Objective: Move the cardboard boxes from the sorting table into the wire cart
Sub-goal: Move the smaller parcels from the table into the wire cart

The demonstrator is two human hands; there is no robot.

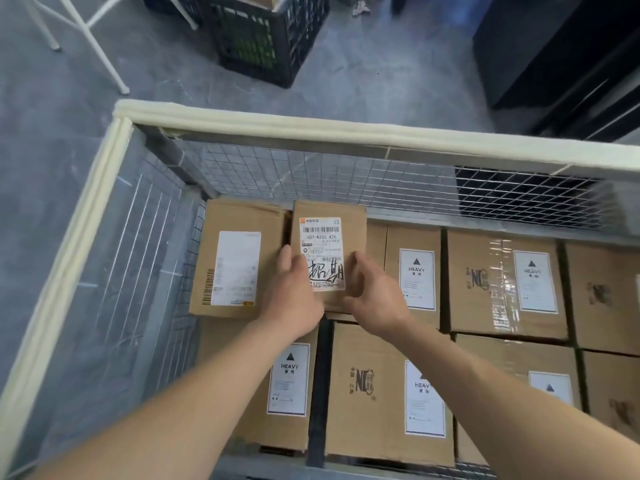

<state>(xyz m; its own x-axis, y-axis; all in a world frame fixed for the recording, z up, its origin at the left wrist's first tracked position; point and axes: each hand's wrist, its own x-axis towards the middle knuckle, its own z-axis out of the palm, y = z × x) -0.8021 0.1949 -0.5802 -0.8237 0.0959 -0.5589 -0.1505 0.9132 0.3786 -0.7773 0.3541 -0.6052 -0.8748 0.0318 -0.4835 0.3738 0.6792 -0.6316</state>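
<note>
The floor [363,81] is grey, smooth and faintly scuffed, lit evenly. Well beyond the hands, up and slightly left of them, a black plastic crate [270,36] with latticed sides stands on it. Further left, thin white metal legs [100,53] slant down to the floor. Far off to the upper right of the hands stands a dark cabinet [561,57].
</note>
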